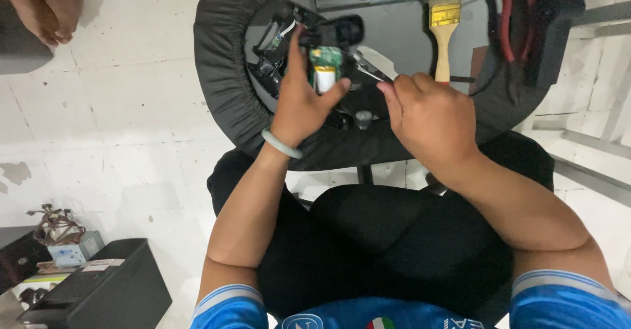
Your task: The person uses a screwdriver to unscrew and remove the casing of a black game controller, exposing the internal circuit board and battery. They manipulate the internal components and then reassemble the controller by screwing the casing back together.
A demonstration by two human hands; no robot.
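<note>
My left hand (pixel 303 100) grips a small opened electronic device (pixel 327 63) with a green circuit board, a white-and-yellow part and a black camera-like housing at its top. A pale green bangle circles that wrist. My right hand (pixel 430 115) is closed around metal tweezers (pixel 369 66), whose tips reach the device's right side. Both hands hover over a round black tray (pixel 220 72) with a padded rim, just beyond my lap.
A wooden paintbrush (pixel 444 23) with a yellow ferrule lies on the tray at the right, near red-handled pliers (pixel 516 20). A small round knob (pixel 363 117) and black parts lie on the tray. A person's bare feet (pixel 46 3) show top left. Black boxes (pixel 98 293) sit bottom left.
</note>
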